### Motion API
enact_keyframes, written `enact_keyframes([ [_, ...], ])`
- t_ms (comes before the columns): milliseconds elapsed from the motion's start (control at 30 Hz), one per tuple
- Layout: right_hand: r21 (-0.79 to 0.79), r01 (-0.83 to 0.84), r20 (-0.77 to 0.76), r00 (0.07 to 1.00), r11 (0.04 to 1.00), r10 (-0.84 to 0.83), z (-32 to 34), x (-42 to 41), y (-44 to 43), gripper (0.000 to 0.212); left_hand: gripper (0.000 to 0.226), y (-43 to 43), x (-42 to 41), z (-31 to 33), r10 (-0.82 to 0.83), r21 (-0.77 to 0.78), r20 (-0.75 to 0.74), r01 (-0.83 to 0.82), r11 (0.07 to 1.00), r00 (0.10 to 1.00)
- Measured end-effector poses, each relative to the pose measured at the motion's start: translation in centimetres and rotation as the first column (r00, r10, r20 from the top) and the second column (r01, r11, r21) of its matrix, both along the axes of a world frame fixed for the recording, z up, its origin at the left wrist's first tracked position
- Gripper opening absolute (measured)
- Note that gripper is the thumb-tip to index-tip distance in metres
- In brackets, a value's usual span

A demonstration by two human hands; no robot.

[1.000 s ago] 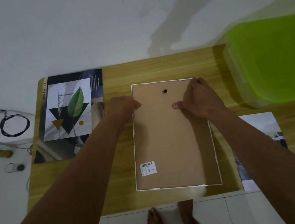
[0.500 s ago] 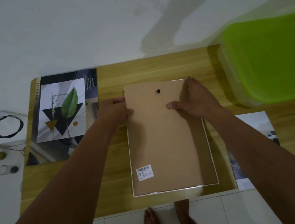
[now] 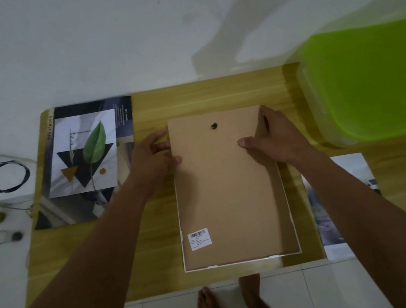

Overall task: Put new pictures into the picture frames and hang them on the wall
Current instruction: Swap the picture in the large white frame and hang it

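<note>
The picture frame (image 3: 242,261) lies face down on the wooden table (image 3: 213,95), its long axis running straight away from the person. Only the thin white rim shows, along the near edge and partway up both sides. Inside it sits the brown backing board (image 3: 226,190), with a barcode sticker (image 3: 200,238) at its near left corner and a small dark hanging hole (image 3: 214,126) close to its far end.

At the near end the board sits down inside the rim. Toward the far end no rim shows around it, so it appears lifted there, hinged on its near edge, though the dim view leaves that uncertain.

Both hands work at that far end. The left hand (image 3: 152,154) pinches the board's left edge, thumb on top and fingers curled beside or under it. The right hand (image 3: 273,139) holds the right edge, thumb pressed flat on the board and fingers wrapped over the side.

The hands are level and about equally close, so a lift would probably tip the board up and away from the near edge.

A leaf print (image 3: 85,153) lies on a dark poster to the left, another print (image 3: 350,204) to the right, and a green box (image 3: 378,81) far right.
</note>
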State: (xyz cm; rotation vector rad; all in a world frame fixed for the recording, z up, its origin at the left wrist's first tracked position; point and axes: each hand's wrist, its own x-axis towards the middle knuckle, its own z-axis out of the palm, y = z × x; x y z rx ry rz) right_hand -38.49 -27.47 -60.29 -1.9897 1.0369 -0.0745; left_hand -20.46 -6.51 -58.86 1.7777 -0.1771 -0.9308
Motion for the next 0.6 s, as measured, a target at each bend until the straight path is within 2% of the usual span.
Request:
enact_keyframes([
  [100,-0.010,-0.006,-0.037,0.999,1.000,0.006,-0.2,0.1,-0.2,0.081,0.063,0.3,-0.3,-0.2,-0.004,-0.030,0.070,0.006,1.000,0.998],
  [233,-0.204,-0.029,-0.124,0.992,0.979,0.003,-0.4,0.3,-0.2,0.094,0.066,0.4,-0.2,-0.4,-0.008,-0.029,0.111,0.011,1.000,0.994],
  [367,-0.005,0.015,0.032,0.999,1.000,-0.015,0.0,-0.1,0.2,0.093,0.068,0.4,-0.3,0.0,-0.046,-0.048,0.118,0.052,0.998,0.992],
  [500,0.092,0.015,0.055,0.998,0.996,-0.020,0.9,-0.7,-0.1,0.098,0.074,0.6,-0.1,0.2,-0.101,-0.058,0.103,0.108,0.993,0.989],
  [600,0.141,0.014,0.112,0.993,0.990,-0.030,1.6,-0.9,0.1,0.090,0.078,0.8,0.1,0.1,-0.126,-0.043,0.140,0.133,0.990,0.982],
])
